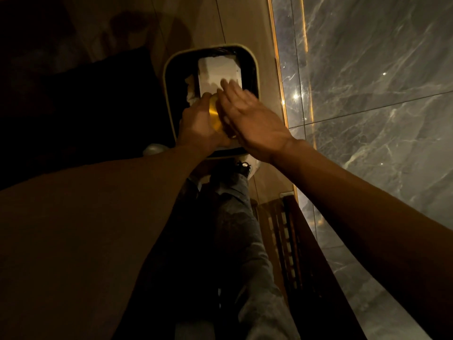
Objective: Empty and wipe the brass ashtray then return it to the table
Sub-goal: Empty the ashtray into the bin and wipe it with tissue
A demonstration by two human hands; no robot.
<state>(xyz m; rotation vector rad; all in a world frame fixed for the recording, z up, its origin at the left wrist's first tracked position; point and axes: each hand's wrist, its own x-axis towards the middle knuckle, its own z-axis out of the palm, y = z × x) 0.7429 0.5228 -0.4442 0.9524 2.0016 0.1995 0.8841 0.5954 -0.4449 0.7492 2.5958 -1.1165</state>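
The brass ashtray (214,114) shows as a shiny gold disc tipped on its side over an open waste bin (169,69). My left hand (198,123) grips it from the left. My right hand (247,116) lies flat with fingers spread against the ashtray's right side, slightly blurred. Most of the ashtray is hidden between the two hands. Inside the bin lie a white box (218,69) and crumpled paper (191,92).
The bin stands on a tan wooden floor (245,25). A grey marble wall (380,82) with a lit gold strip runs along the right. My legs and a dark shoe (242,168) are below the bin. Dark furniture fills the left.
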